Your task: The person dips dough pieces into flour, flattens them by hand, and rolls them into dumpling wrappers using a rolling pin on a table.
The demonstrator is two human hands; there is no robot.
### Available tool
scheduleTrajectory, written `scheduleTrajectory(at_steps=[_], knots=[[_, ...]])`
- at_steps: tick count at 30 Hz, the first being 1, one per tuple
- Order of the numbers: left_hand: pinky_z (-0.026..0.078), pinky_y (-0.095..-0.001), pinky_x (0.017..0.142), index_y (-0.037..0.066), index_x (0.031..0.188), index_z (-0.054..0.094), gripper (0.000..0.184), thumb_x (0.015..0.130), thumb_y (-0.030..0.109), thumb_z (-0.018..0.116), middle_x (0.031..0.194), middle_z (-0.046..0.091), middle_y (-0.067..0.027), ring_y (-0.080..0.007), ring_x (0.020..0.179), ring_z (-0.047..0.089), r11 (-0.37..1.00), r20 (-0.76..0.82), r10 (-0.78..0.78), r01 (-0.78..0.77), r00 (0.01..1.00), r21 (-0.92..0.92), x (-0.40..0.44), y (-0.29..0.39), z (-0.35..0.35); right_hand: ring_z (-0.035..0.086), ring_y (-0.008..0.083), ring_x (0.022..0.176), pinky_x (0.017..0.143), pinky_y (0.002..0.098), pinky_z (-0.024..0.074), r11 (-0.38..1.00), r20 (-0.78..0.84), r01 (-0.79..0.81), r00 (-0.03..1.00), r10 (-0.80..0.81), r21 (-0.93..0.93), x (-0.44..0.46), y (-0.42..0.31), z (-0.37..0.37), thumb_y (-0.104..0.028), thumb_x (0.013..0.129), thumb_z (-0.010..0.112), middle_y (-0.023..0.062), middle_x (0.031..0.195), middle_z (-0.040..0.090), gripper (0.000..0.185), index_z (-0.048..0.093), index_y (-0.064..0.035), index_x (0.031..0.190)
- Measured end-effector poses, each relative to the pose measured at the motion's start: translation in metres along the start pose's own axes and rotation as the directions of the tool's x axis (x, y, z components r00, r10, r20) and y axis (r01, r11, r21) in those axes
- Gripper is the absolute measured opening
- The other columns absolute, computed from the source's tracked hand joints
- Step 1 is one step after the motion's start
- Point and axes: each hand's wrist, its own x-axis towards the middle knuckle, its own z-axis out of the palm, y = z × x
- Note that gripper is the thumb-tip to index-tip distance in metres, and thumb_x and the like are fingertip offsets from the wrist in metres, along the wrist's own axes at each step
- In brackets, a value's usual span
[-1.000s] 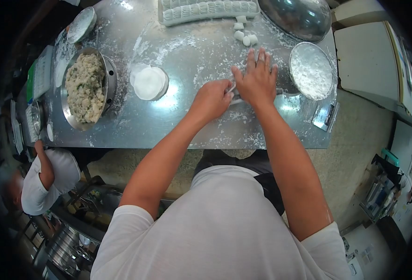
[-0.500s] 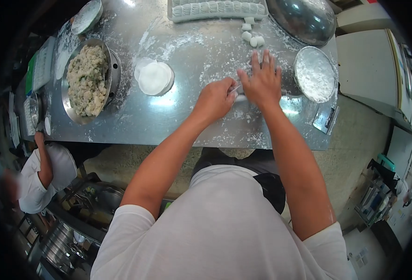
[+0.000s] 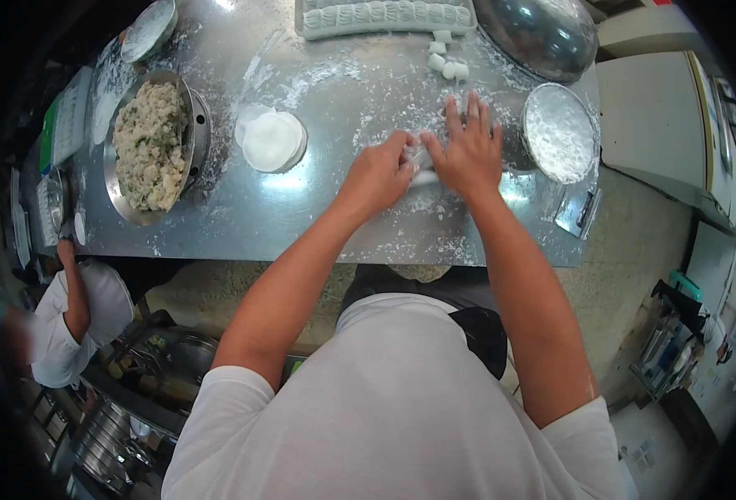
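Note:
My left hand point(image 3: 379, 177) pinches the edge of a thin white dough wrapper point(image 3: 419, 157) on the floured steel table. Beside it my right hand point(image 3: 468, 158) lies flat with its fingers stretched out. A pale, rounded rod end point(image 3: 424, 178) shows at the right palm, probably a rolling pin; the palm hides the rest. To the left sits a stack of round white wrappers point(image 3: 272, 142). Several small dough pieces point(image 3: 438, 62) lie beyond my right fingertips.
A metal bowl of filling point(image 3: 149, 150) stands at left, a bowl of flour point(image 3: 559, 133) at right. At the back are a tray of dumplings point(image 3: 384, 17) and a large metal bowl point(image 3: 543, 37). A co-worker in a white shirt point(image 3: 105, 296) is at far left.
My left hand has shifted slightly left, and more of the wrapper shows between my hands. My right hand stays flat in nearly the same place. The whole view has moved slightly.

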Motion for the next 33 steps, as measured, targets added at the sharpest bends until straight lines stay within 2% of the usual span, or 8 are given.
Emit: scheduleTrajectory(at_steps=[5, 12, 17, 21, 23, 27, 31, 33], knots=[[0.053, -0.0489, 0.083, 0.004, 0.113, 0.064, 0.026, 0.089, 0.012, 0.065, 0.092, 0.071, -0.0221, -0.043, 0.093, 0.069, 0.944, -0.01, 0.255, -0.247, 0.967, 0.218, 0.027, -0.008, 0.003, 0.034, 0.0398, 0.15, 0.12, 0.0551, 0.0257, 1.0, 0.043, 0.013, 0.999, -0.014, 0.015, -0.033, 0.004, -0.005, -0.052, 0.097, 0.056, 0.021, 0.162, 0.039, 0.07, 0.048, -0.013, 0.154], [0.054, -0.0426, 0.08, 0.001, 0.116, 0.063, 0.028, 0.09, 0.01, 0.067, 0.095, 0.071, -0.0214, -0.0389, 0.089, 0.07, 0.987, 0.146, 0.003, 0.02, 0.989, -0.161, -0.008, -0.024, 0.0, 0.037, 0.039, 0.149, 0.117, 0.0541, 0.0288, 0.995, 0.136, 0.093, 0.986, -0.095, 0.023, -0.082, 0.016, -0.016, -0.05, 0.094, 0.058, 0.0192, 0.161, 0.042, 0.069, 0.051, -0.0127, 0.152], [0.054, -0.0444, 0.081, 0.0, 0.113, 0.063, 0.023, 0.091, 0.009, 0.064, 0.096, 0.071, -0.0217, -0.0384, 0.091, 0.07, 0.966, -0.028, 0.229, -0.224, 0.973, 0.128, 0.014, -0.006, 0.0, 0.029, 0.0372, 0.153, 0.123, 0.0565, 0.022, 1.0, 0.061, -0.008, 0.998, 0.01, -0.028, 0.008, 0.003, -0.004, -0.054, 0.099, 0.052, 0.0201, 0.164, 0.034, 0.072, 0.042, -0.0138, 0.158], [0.053, -0.0445, 0.081, 0.0, 0.113, 0.063, 0.023, 0.091, 0.008, 0.064, 0.095, 0.071, -0.0215, -0.0369, 0.089, 0.07, 0.922, 0.003, 0.287, -0.277, 0.958, 0.271, 0.02, -0.012, -0.003, 0.042, 0.0409, 0.145, 0.119, 0.0551, 0.0269, 0.995, 0.004, 0.072, 0.997, -0.073, 0.074, -0.076, 0.013, -0.007, -0.05, 0.095, 0.059, 0.0207, 0.158, 0.046, 0.066, 0.055, -0.0099, 0.148], [0.053, -0.0425, 0.079, 0.001, 0.117, 0.063, 0.028, 0.089, 0.006, 0.063, 0.094, 0.071, -0.0202, -0.035, 0.086, 0.069, 1.0, 0.07, 0.015, -0.016, 0.997, 0.017, 0.005, -0.006, -0.011, 0.044, 0.0416, 0.144, 0.117, 0.0545, 0.0293, 0.988, 0.044, 0.111, 0.992, -0.117, 0.108, -0.111, 0.022, -0.015, -0.048, 0.094, 0.061, 0.021, 0.156, 0.048, 0.065, 0.057, -0.0094, 0.146], [0.054, -0.0394, 0.08, 0.001, 0.121, 0.061, 0.033, 0.088, 0.004, 0.061, 0.098, 0.073, -0.0189, -0.0326, 0.086, 0.069, 0.972, 0.18, -0.064, 0.102, 0.982, -0.211, -0.004, -0.029, 0.002, 0.043, 0.0403, 0.145, 0.118, 0.0556, 0.0283, 0.993, 0.043, 0.104, 0.993, -0.107, 0.063, -0.087, 0.02, -0.01, -0.051, 0.092, 0.061, 0.0214, 0.156, 0.046, 0.07, 0.055, -0.0091, 0.148], [0.055, -0.0402, 0.086, 0.002, 0.122, 0.062, 0.035, 0.087, 0.003, 0.061, 0.108, 0.073, -0.0201, -0.0331, 0.098, 0.072, 0.999, -0.002, 0.024, -0.024, 1.0, -0.031, 0.006, -0.006, -0.002, 0.039, 0.0394, 0.147, 0.12, 0.0578, 0.0262, 0.999, -0.011, 0.035, 0.999, -0.035, 0.0, -0.005, 0.002, -0.004, -0.053, 0.095, 0.059, 0.0231, 0.16, 0.041, 0.072, 0.05, -0.0087, 0.151], [0.055, -0.042, 0.085, 0.002, 0.119, 0.064, 0.032, 0.088, 0.003, 0.061, 0.106, 0.073, -0.0206, -0.0343, 0.099, 0.072, 0.953, -0.052, 0.245, -0.23, 0.968, 0.199, 0.018, -0.009, 0.003, 0.037, 0.0397, 0.148, 0.12, 0.0586, 0.0252, 1.0, -0.048, 0.018, 0.999, -0.017, 0.016, 0.007, 0.002, -0.003, -0.052, 0.097, 0.057, 0.0228, 0.16, 0.039, 0.071, 0.049, -0.0078, 0.152]])
